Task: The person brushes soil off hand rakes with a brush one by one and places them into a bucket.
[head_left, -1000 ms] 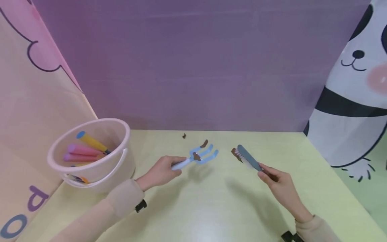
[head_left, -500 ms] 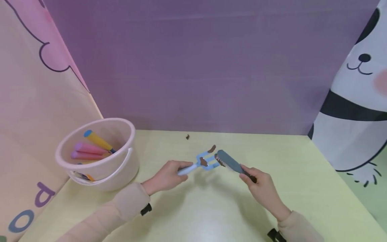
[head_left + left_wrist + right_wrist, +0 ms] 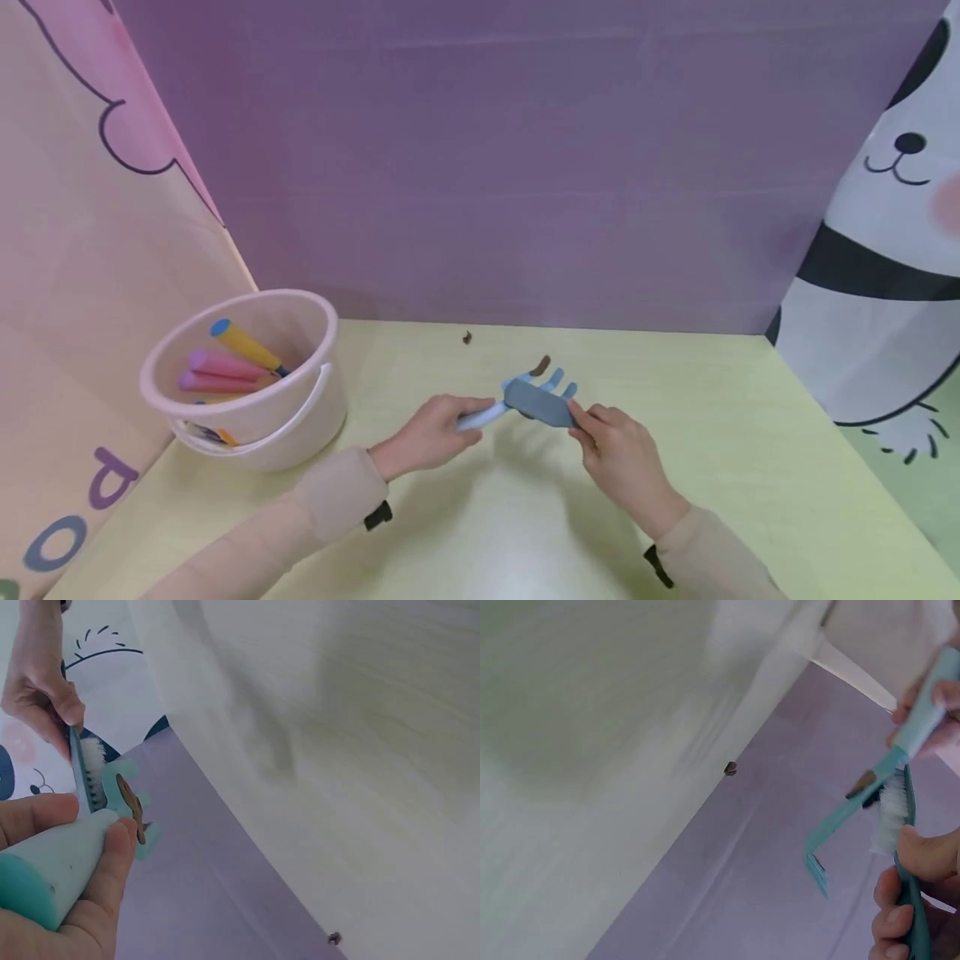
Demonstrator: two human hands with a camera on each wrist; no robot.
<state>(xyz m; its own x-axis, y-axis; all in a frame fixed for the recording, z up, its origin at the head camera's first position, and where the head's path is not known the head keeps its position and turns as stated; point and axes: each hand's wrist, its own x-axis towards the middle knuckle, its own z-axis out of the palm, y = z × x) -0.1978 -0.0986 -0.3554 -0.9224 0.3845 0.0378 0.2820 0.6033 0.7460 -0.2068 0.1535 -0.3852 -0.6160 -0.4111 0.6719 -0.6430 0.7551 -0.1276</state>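
My left hand (image 3: 431,437) grips the pale handle of a light-blue garden hand fork (image 3: 480,416), tines pointing away to the right. A brown, dirt-like patch (image 3: 541,366) covers one tine tip. My right hand (image 3: 628,467) pinches a grey-blue scrubbing brush (image 3: 542,404), which lies over the base of the tines and hides it in the head view. White bristles (image 3: 93,761) face the fork in the left wrist view, beside another brown patch (image 3: 129,796). From the right wrist, the bristles appear to touch the fork's neck (image 3: 891,761). Both tools are held above the table.
A pale pink bucket (image 3: 330,417) stands at the left, holding several tools with yellow and pink handles (image 3: 225,364). A small brown crumb (image 3: 467,337) lies near the table's (image 3: 712,433) back edge. A purple backdrop (image 3: 487,167) rises behind, with printed panels on both sides.
My right hand has brought the brush leftward from beside the fork onto the base of its tines, turning its back upward. The fork has shifted slightly right.
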